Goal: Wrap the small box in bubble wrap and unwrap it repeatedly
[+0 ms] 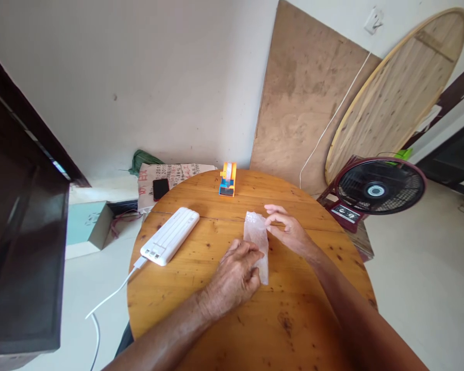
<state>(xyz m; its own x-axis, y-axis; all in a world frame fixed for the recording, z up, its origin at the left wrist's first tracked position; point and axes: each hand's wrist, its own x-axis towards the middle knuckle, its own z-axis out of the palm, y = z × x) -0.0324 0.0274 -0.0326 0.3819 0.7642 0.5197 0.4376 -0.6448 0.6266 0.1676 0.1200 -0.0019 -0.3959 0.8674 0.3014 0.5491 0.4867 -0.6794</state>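
Note:
A narrow, whitish translucent piece of bubble wrap (257,232) lies lengthwise on the round wooden table (294,319). Across its lower left part rests my left hand (237,275), fingers curled and pressing on it; they cover some of the wrap. My right hand (288,231) is at the wrap's upper right edge, thumb and forefinger pinched together there and the other fingers raised. Whether a small bit of tape is between those fingertips is too small to tell. Farther back stands an orange and blue tape dispenser (227,180) with a roll in it.
A white power bank (170,236) with a white cable (112,294) lies on the table's left side. Behind the table edge, a dark phone (161,189) rests on a printed sack (181,172). To the right are a fan (377,188) and a round wooden board (394,93).

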